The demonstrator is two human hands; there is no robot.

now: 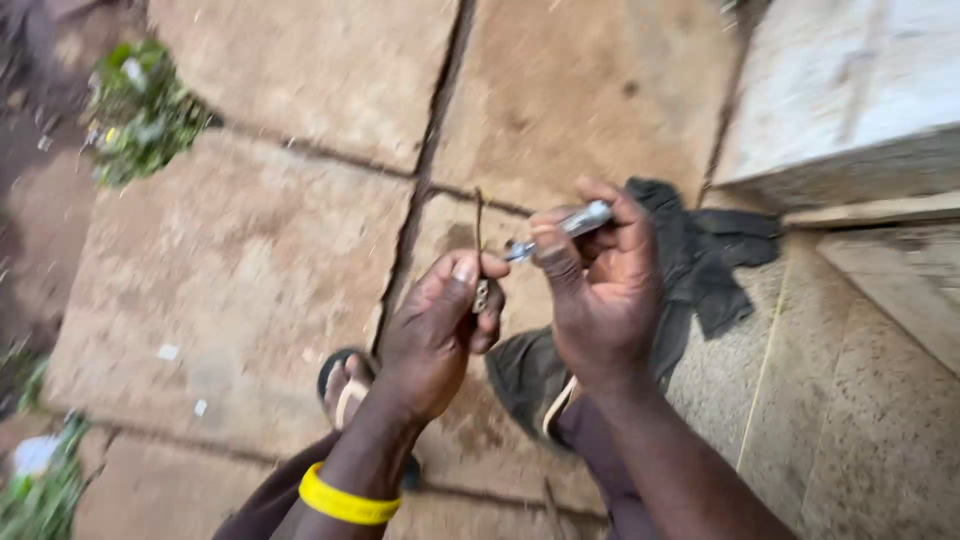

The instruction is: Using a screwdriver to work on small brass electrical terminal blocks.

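My left hand (435,330), with a yellow band on its wrist, pinches a thin dark wire-like strip (479,225) that stands upright from a small metal piece between thumb and fingers. My right hand (597,290) grips a shiny silver metal tool (572,225), its tip pointing left towards the strip, almost touching it. Both hands are raised above the paving, close together. The picture is blurred by motion.
Brown stone paving slabs (250,250) with dark joints lie below. A dark cloth (700,255) lies on the ground behind my right hand. My sandalled feet (345,385) show under the hands. A pale concrete step (850,110) rises at the upper right; green weeds (145,110) grow at the left.
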